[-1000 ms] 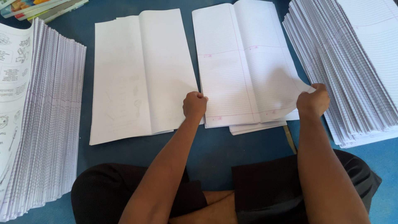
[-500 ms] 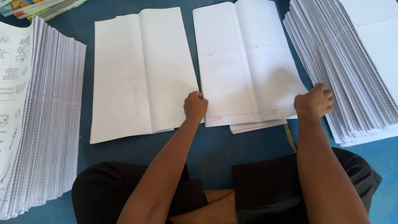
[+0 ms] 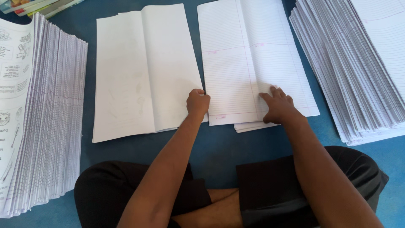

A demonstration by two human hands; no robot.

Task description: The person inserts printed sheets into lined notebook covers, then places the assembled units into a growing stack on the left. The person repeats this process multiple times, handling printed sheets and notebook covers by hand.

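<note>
While no container is in view, four lots of paper lie on the blue floor (image 3: 219, 145). Left hand (image 3: 197, 103) is curled shut, knuckles up, at the seam between the blank folded sheets (image 3: 143, 71) and the ruled sheets (image 3: 253, 59); whether it pinches an edge cannot be told. Right hand (image 3: 278, 107) lies flat, fingers spread, palm down on the lower part of the ruled sheets, covering the fold line there. Lower sheets of that lot show only as a protruding edge. Left stack (image 3: 46, 118), printed with drawings, and right stack (image 3: 358, 76), ruled, are both cut off by the frame. Half a second ago the right hand was at the ruled sheets' right edge beside the right stack; it has since moved inward
</note>
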